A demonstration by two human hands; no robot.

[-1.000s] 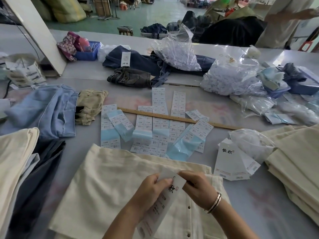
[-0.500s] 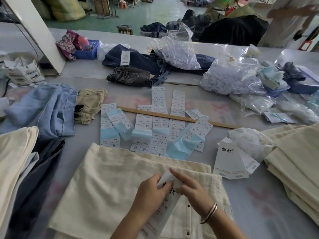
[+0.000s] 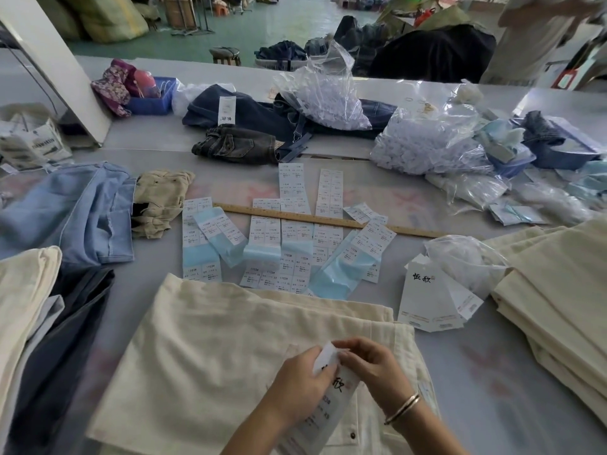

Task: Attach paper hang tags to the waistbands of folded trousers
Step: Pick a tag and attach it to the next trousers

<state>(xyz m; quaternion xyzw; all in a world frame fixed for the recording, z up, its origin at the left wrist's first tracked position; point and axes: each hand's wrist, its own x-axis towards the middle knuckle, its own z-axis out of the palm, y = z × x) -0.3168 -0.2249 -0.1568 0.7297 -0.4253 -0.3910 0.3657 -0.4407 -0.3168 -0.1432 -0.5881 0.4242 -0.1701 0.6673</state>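
Pinched between both grips, left hand and right hand, a white paper hang tag with black characters is held above the cream folded trousers at six o'clock on the table. Thin paper may be creased or torn if the top corner is pulled apart; the fastening point is hidden, so misplacement off the waistband is possible.

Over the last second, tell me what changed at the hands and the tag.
Both hands have closed in on the top of the hang tag: the right hand slid left until its fingertips meet those of the left hand at the tag's upper end, which now bends up between them. Both keep pinching it over the cream trousers. The stack of spare tags, label strips and wooden ruler have not moved.
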